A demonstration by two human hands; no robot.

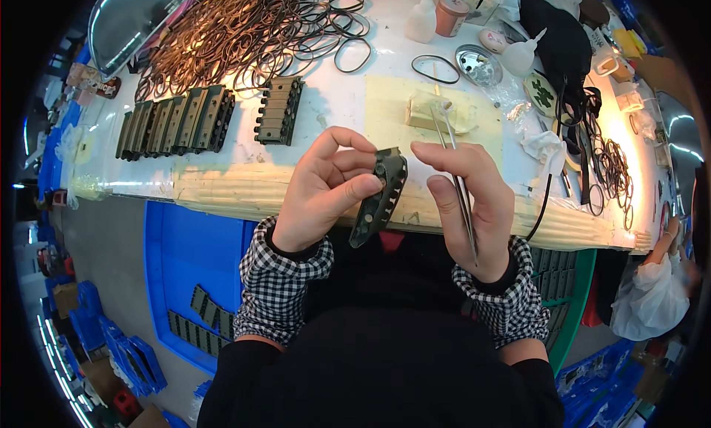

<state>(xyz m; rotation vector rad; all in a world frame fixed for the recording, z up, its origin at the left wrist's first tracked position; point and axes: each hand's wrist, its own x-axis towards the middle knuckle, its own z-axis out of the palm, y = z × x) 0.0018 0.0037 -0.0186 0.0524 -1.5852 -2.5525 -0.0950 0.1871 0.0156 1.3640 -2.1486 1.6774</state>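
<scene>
My left hand (311,198) pinches a dark green plastic piece (385,194) between thumb and fingers. The piece tilts downward, and a row of slots runs along its curved edge. Close by on the right, my right hand (485,198) has closed around metal tweezers (465,206), whose tips point away from me. Between the tweezer tips and the piece there is a gap. Beyond the tweezers, a pale yellow block (421,115) lies on a yellowish sheet (381,102). A black loop (437,55) rests just past the block.
Rows of similar green pieces (178,124) and a smaller group (279,111) stand left on the table, before a heap of bands (237,31). Squeeze bottles (421,19), a cup (451,15) and a metal dish (478,65) sit farther back. Below are blue (154,257) and green trays (581,287).
</scene>
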